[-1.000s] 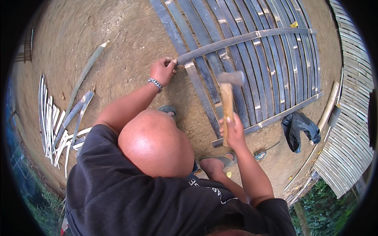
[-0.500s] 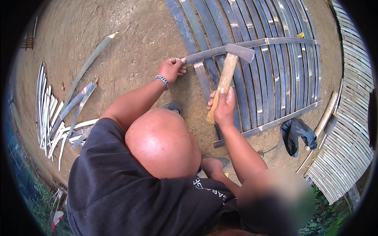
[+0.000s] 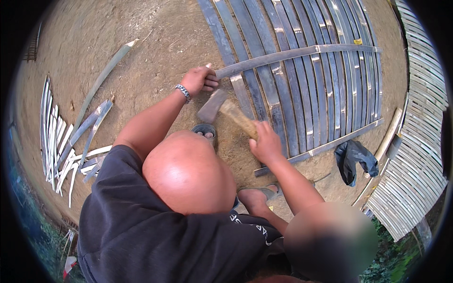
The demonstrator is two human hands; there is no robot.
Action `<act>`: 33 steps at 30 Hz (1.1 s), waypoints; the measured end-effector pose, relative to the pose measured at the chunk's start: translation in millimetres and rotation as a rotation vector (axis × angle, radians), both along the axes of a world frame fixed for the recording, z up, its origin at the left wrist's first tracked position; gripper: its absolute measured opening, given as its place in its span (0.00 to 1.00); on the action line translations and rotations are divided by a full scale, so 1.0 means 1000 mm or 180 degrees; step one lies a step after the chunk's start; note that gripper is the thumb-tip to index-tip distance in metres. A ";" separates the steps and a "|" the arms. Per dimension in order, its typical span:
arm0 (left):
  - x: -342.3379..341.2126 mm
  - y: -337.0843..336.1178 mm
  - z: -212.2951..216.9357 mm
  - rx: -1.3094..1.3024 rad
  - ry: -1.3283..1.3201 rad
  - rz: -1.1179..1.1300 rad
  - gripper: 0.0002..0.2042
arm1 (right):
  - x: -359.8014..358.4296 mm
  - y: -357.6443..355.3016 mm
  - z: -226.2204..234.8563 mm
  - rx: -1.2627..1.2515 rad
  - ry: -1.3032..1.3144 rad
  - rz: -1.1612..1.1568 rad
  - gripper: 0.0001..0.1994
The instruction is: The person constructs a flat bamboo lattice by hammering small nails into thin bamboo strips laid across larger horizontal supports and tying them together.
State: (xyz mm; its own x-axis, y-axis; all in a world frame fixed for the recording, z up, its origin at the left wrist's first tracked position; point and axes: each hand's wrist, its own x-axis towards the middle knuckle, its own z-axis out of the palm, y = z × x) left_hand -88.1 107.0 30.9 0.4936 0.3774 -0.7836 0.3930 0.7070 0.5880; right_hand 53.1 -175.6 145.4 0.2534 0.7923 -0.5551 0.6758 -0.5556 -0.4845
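My right hand (image 3: 266,144) is wrapped round the wooden handle of a hatchet (image 3: 238,119). Its dark metal head, a little blurred, is over bare soil just below my left hand. My left hand (image 3: 200,81), with a chain bracelet at the wrist, is closed at the left end of a long bamboo strip (image 3: 295,54), thumb above and fingers curled below. That strip lies across a panel of dark split bamboo slats (image 3: 302,104) laid side by side on the ground. A second bamboo crosspiece (image 3: 321,150) runs along the panel's near edge.
White split strips (image 3: 59,137) and darker bamboo pieces lie at the left, near a curved green length (image 3: 104,73). A black plastic bag (image 3: 351,162) sits by the panel's near right corner. A slatted bamboo platform (image 3: 415,141) borders the right. My knee and feet are close below.
The hatchet has swung left and down from over the panel, its head now near my left hand. My left hand has shifted slightly left, still at the strip's end.
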 end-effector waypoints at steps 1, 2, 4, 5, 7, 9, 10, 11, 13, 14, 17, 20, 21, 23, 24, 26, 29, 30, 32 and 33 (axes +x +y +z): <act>-0.003 0.004 -0.001 0.0036 0.0010 0.0058 0.23 | -0.006 0.003 -0.003 -0.0002 0.0062 0.0001 0.29; -0.008 0.010 -0.001 0.0171 -0.0014 0.0142 0.25 | -0.016 0.005 -0.008 -0.0017 0.0132 0.0000 0.28; -0.021 0.025 0.002 0.0419 0.0037 0.0551 0.25 | -0.034 0.010 -0.015 0.0009 0.0259 0.0006 0.25; -0.025 0.034 0.005 0.0546 0.0049 0.0747 0.25 | -0.037 0.013 -0.016 -0.0012 0.0252 0.0071 0.24; -0.038 0.050 0.012 0.0765 0.0199 0.0936 0.25 | -0.038 0.021 -0.018 -0.0051 0.0241 0.0202 0.24; -0.059 0.065 0.014 0.0951 0.0292 0.1167 0.26 | -0.019 0.042 -0.018 -0.0536 0.0212 0.0168 0.23; -0.067 0.069 0.016 0.0995 0.0287 0.1280 0.26 | -0.013 0.047 -0.017 -0.0793 0.0185 0.0151 0.23; -0.072 0.071 0.017 0.1039 0.0281 0.1393 0.26 | -0.014 0.044 -0.017 -0.0621 0.0073 -0.0175 0.23; -0.079 0.069 0.020 0.1074 0.0364 0.1405 0.25 | -0.015 0.041 -0.018 -0.0261 -0.0172 -0.0832 0.22; -0.082 0.067 0.021 0.1102 0.0398 0.1381 0.24 | -0.020 0.037 -0.015 -0.0353 0.0015 -0.0672 0.20; -0.083 0.062 0.022 0.1123 0.0480 0.1325 0.23 | -0.014 0.036 -0.015 0.0218 0.0065 0.0570 0.19; -0.076 0.053 0.028 0.1145 0.0410 0.1319 0.22 | -0.007 0.037 -0.029 -0.0049 -0.0237 -0.1056 0.19; -0.074 0.051 0.029 0.1156 0.0363 0.1321 0.22 | -0.001 0.036 -0.032 -0.0093 -0.0250 -0.1010 0.19; -0.082 0.050 0.024 0.1160 0.0443 0.1150 0.22 | 0.012 0.038 -0.025 -0.0184 -0.0264 -0.0923 0.20; -0.085 0.049 0.021 0.1161 0.0481 0.1062 0.22 | 0.016 0.029 -0.017 -0.0063 -0.0169 -0.0308 0.21; -0.076 0.044 0.018 0.1332 0.0504 0.0861 0.22 | 0.023 0.008 -0.008 0.0046 -0.0071 0.0420 0.22; -0.061 0.035 0.018 0.1352 0.0386 0.0603 0.19 | 0.044 -0.007 -0.011 0.0230 -0.0105 0.1107 0.23; -0.057 0.033 0.014 0.1383 0.0344 0.0408 0.19 | 0.050 -0.013 -0.011 0.0277 -0.0137 0.1268 0.23; -0.044 0.029 0.015 0.1454 0.0318 -0.0062 0.18 | 0.075 -0.004 -0.008 0.0011 -0.0386 0.1845 0.20; -0.037 0.023 0.018 0.1575 0.0300 -0.0335 0.18 | 0.088 0.010 -0.007 -0.0114 -0.0515 0.2127 0.19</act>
